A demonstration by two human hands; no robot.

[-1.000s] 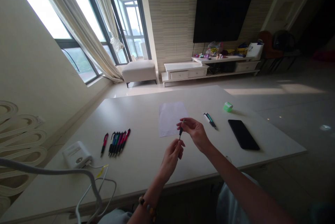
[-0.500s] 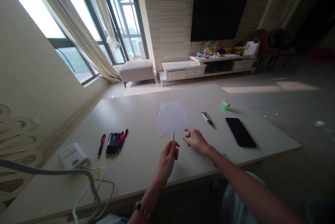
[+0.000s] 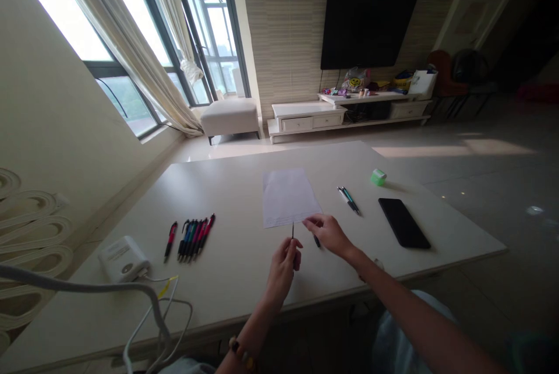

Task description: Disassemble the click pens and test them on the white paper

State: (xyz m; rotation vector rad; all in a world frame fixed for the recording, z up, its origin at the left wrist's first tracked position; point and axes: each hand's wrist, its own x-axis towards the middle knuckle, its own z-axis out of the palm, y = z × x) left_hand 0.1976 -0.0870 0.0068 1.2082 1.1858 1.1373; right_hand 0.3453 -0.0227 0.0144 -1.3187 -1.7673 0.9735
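Observation:
My left hand (image 3: 283, 263) is closed round a thin dark pen refill (image 3: 293, 230), which stands upright out of the fist. Just right of it, my right hand (image 3: 328, 233) has thumb and fingertips pinched together near the refill's upper end. Whatever is in that pinch is too small to make out. Beneath the right hand shows the dark end of a pen part (image 3: 317, 241); the hand covers the rest. A white paper sheet (image 3: 289, 193) lies flat just beyond both hands.
Several pens (image 3: 194, 240) lie in a row at left, with one red pen (image 3: 170, 241) apart. Two pens (image 3: 348, 200), a green sharpener-like box (image 3: 378, 177) and a black phone (image 3: 403, 222) lie at right. A white power adapter (image 3: 124, 260) and cables (image 3: 144, 286) occupy the table's left front.
My right hand has shifted slightly left toward the refill, and its fingertips have come together. The pen part under it is now more covered. My left hand keeps its hold on the refill.

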